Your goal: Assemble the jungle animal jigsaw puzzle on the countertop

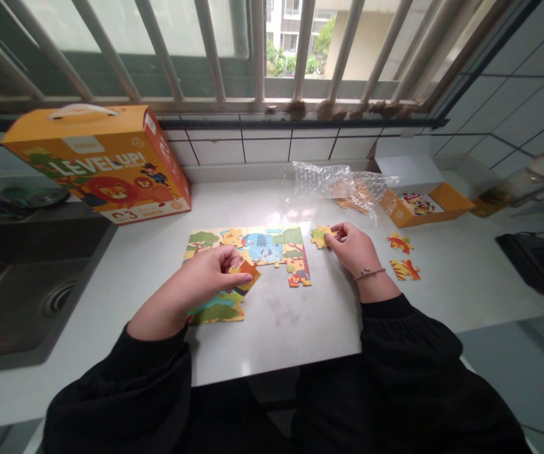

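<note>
A partly joined jigsaw puzzle [262,249] with trees and a blue elephant lies on the white counter [290,321]. My left hand [205,277] rests over its left side, fingers pinched on an orange puzzle piece [248,270]. My right hand [354,249] is just right of the puzzle, fingers closed on a yellow-green puzzle piece [319,236]. A bracelet sits on that wrist. Two loose pieces [403,257] lie to the right of my right hand.
An orange puzzle box [101,161] stands at the back left beside a dark sink [26,284]. A crumpled plastic bag [338,180] and a small open orange box [423,203] holding pieces lie at the back right. A barred window runs behind.
</note>
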`<state>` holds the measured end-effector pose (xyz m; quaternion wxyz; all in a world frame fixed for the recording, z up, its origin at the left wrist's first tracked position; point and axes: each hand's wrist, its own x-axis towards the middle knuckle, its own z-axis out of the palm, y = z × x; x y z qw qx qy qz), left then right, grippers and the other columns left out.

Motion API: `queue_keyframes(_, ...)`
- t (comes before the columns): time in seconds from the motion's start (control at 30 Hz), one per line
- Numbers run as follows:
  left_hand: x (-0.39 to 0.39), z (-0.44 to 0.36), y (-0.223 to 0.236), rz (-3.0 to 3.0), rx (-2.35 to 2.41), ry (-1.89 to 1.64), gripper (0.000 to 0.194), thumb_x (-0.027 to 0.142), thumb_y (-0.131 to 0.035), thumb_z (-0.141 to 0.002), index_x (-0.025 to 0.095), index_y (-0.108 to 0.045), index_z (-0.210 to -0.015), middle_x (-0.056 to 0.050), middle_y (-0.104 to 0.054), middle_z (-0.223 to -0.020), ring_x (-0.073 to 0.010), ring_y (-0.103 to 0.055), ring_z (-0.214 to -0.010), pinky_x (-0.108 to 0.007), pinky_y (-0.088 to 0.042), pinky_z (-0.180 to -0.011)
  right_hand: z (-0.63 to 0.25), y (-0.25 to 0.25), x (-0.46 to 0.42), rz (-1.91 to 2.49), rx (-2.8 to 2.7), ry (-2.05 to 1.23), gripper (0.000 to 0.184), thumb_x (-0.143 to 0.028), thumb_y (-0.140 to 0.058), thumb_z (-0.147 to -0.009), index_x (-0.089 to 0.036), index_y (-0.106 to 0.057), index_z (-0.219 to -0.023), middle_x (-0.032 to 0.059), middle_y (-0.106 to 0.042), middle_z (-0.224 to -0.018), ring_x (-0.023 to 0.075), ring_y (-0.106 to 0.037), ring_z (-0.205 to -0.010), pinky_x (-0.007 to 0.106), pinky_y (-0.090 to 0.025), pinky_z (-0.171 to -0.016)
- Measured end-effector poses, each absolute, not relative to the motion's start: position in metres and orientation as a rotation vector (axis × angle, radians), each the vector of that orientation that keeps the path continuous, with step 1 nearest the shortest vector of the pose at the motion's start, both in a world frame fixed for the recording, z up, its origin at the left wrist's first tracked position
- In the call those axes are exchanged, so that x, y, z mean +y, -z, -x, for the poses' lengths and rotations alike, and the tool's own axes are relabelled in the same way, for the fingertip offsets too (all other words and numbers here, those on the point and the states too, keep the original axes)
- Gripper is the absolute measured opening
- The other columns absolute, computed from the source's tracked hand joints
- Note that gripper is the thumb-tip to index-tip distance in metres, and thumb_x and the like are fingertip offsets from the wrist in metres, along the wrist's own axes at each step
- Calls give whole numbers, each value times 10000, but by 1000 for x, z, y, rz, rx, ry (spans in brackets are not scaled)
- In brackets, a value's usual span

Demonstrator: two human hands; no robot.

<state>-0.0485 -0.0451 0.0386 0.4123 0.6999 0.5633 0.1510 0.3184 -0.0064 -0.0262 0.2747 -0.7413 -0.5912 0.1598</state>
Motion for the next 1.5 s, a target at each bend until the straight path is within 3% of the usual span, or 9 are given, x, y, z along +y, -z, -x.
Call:
queue_keyframes(0.17,-67,-13,-12,-1536,1212,-370,430,556,-816,-857,253,-511,-827,11,-672,-726,-182,-645,-679,-302,-406,-611,-317,24,-6,1983,-1592,-429,249,-403,-733,-939,-215,-767,-1100,38,-772,-920,220,-699,-829,333,-460,-758)
queue_keyframes(0.3,-72,-41,3,-1725,1311,-335,394,545,-848,-825,238,-616,-745,-14,-702,-729,-199,-624,-682,-322,-392,-618,-319,25,-6,1978,-1590,-437,246,-404,-733,-940,-216,-768,-1095,36,-773,-921,220,-701,-827,334,-460,-754)
queue_keyframes(0.5,-71,-45,1,-1942,1397,-196,404,524,-833,-883,239,-649,-664,-34,-694,-717,-219,-605,-677,-365,-372,-639,-319,26,-5,1982,-1592,-442,248,-409,-732,-944,-219,-769,-1099,44,-783,-935,222,-706,-826,340,-467,-755)
queue_keyframes(0.9,-73,-48,3,-2177,1263,-262,315,406,-863,-947,223,-656,-794,-61,-703,-870,-250,-635,-827,-384,-474,-751,-317,21,-7,1996,-1587,-454,251,-406,-732,-939,-212,-771,-1093,48,-780,-930,224,-705,-824,343,-468,-761)
queue_keyframes(1.03,-74,-45,7,-2255,1127,-366,179,350,-829,-990,215,-712,-986,-79,-710,-1026,-261,-669,-943,-394,-533,-833,-317,21,-7,1998,-1594,-445,259,-410,-732,-940,-208,-769,-1098,47,-778,-928,221,-704,-828,341,-468,-760)
queue_keyframes(1.13,-75,-41,8,-2380,911,-436,304,458,-852,-987,211,-729,-1115,-114,-697,-1165,-294,-670,-1089,-424,-563,-938,-317,22,-7,2002,-1597,-451,272,-410,-726,-942,-204,-769,-1114,45,-777,-928,217,-699,-822,337,-467,-757)
queue_keyframes(1.3,-78,-38,7,-2538,718,-392,615,630,-942,-849,210,-741,-1250,-143,-720,-1309,-342,-651,-1178,-492,-547,-1055,-316,22,-7,2000,-1595,-457,270,-411,-729,-945,-204,-769,-1113,49,-780,-944,216,-703,-837,329,-465,-761)
queue_keyframes(1.4,-78,-38,6,-2578,702,-374,642,588,-946,-865,208,-729,-1336,-138,-729,-1373,-349,-645,-1215,-506,-523,-1111,-317,24,-7,2003,-1592,-456,265,-405,-733,-947,-207,-770,-1119,48,-784,-950,216,-705,-837,329,-461,-758)
queue_keyframes(1.5,-77,-38,4,-2571,729,-366,539,528,-942,-893,220,-744,-1289,-123,-739,-1372,-339,-654,-1215,-487,-523,-1102,-318,25,-7,1996,-1598,-452,269,-411,-735,-951,-209,-770,-1125,46,-788,-955,215,-706,-842,327,-460,-758)
